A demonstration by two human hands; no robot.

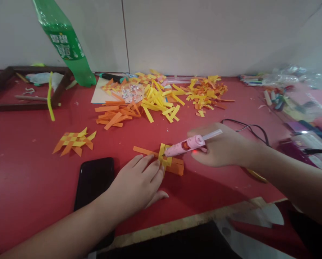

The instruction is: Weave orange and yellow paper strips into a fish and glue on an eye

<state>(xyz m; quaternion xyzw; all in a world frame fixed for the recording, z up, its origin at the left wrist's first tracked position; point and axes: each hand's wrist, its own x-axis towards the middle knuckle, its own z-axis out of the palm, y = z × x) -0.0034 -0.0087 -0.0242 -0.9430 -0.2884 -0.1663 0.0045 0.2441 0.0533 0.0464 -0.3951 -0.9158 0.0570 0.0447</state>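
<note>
My right hand (217, 147) is closed round a pink hot glue gun (184, 145), with a clear glue stick (212, 134) jutting from its back end. The nozzle points left and meets the yellow paper strips (164, 149) at the middle of a small woven piece. Orange paper strips (175, 167) cross under the yellow ones. My left hand (139, 180) lies with fingers stretched out, their tips on the left part of this piece and the thumb apart. A finished-looking woven paper fish (75, 141) rests further left.
A black phone (94, 180) lies beside my left forearm. Loose orange strips (117, 115), yellow strips (155, 99) and paper scraps (208, 91) are piled behind. A green bottle (69, 46) stands near a brown frame (28, 107). A dark cable (254, 126) curls behind my right wrist.
</note>
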